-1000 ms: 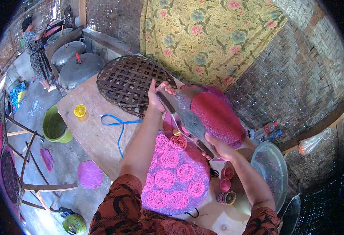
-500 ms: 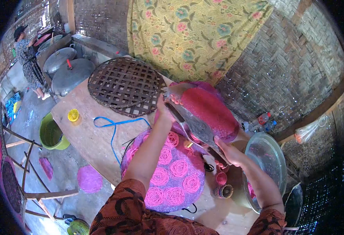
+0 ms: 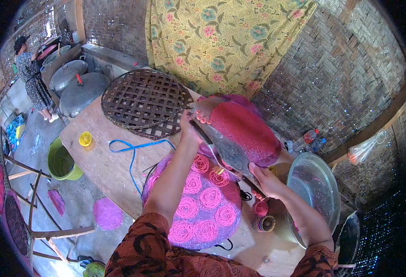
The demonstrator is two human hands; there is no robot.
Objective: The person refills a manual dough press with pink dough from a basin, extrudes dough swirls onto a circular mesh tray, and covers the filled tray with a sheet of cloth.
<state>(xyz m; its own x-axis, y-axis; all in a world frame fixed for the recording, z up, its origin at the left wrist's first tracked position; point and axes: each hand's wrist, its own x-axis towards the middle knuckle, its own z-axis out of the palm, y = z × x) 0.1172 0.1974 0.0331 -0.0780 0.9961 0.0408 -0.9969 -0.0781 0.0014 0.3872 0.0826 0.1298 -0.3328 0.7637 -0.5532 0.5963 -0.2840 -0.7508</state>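
Note:
My left hand (image 3: 192, 128) and my right hand (image 3: 266, 181) are wrapped round the two ends of a long press-like tool (image 3: 228, 152) with dark bars and a grey metal middle. It is held slantwise above a round purple cloth-covered tray (image 3: 199, 220). Pink noodle-like coils (image 3: 210, 197) lie in rows on that cloth. Beneath the tool, near its middle, a small gold-coloured piece (image 3: 218, 170) shows over a coil. Behind the tool lies a mound of red grainy material (image 3: 246, 131) on purple cloth.
Woven trays (image 3: 143, 99), a blue ribbon (image 3: 133, 148) and a yellow container (image 3: 85, 139) are on the table (image 3: 99, 171). A large basin (image 3: 314, 184) and a striped cup (image 3: 264, 224) stand at right. Another person (image 3: 31, 78) stands far left near lidded pots (image 3: 84, 92).
The view has shifted, so the table and trays appear further left. Both hands keep hold of the tool, which now sits slightly lower in view, over the upper coils.

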